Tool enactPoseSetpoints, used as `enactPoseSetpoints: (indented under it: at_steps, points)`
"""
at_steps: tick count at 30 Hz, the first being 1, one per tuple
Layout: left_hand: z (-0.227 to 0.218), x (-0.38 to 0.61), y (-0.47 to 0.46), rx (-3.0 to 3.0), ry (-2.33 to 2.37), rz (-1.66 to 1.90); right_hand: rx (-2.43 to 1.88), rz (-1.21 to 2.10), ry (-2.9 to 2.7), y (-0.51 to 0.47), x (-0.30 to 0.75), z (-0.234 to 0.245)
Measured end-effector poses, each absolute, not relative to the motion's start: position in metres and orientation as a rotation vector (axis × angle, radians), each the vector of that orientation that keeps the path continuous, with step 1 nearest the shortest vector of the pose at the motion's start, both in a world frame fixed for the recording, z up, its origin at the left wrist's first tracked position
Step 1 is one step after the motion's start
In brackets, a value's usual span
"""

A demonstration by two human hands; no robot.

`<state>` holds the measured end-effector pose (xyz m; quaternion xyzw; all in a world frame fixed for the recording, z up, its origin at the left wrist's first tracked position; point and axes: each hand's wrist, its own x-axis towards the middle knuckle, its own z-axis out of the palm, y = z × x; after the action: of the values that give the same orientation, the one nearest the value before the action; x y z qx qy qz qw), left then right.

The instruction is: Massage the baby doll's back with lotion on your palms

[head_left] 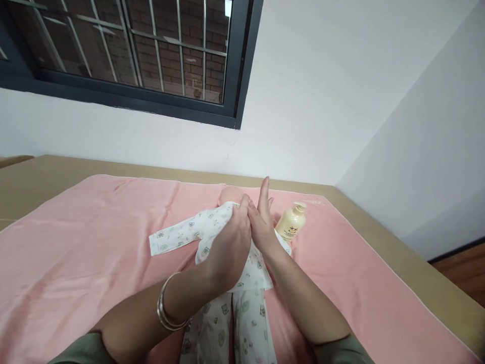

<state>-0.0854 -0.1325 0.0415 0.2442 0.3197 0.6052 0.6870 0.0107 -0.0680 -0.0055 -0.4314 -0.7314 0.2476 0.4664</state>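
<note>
A baby doll (230, 194) lies on its back on a pink towel (91, 253), dressed in a white patterned top (189, 230) and matching trousers (231, 323). My left hand (229, 242), a bangle on its wrist, is curled over the doll's chest and pinches the top near the neck. My right hand (261, 217) stands on edge beside it, fingers stretched upward and together, touching the left hand. One sleeve of the top lies flat out to the left.
A cream pump bottle (291, 222) lies on the towel just right of my hands. The towel covers a tan surface (417, 273) set against a white wall with a barred window (151, 45). A wooden floor (464, 270) shows at far right.
</note>
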Motion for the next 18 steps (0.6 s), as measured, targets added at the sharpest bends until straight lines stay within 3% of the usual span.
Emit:
enactPoseSetpoints:
  at_steps: [5,11,14,18]
  points:
    - [0.036,-0.086,-0.143,0.86,0.74,1.326,-1.049,0.967,-1.678,-0.087,-0.001,-0.014]
    - [0.025,-0.103,-0.121,1.066,1.013,1.406,-0.816,1.036,-1.945,-0.126,-0.005,-0.017]
    - [0.013,-0.108,-0.091,1.071,1.11,1.528,-0.82,0.972,-2.048,-0.104,0.005,-0.015]
    - [-0.024,-0.113,-0.05,1.102,1.221,1.612,-1.118,0.601,-1.927,-0.045,0.018,-0.026]
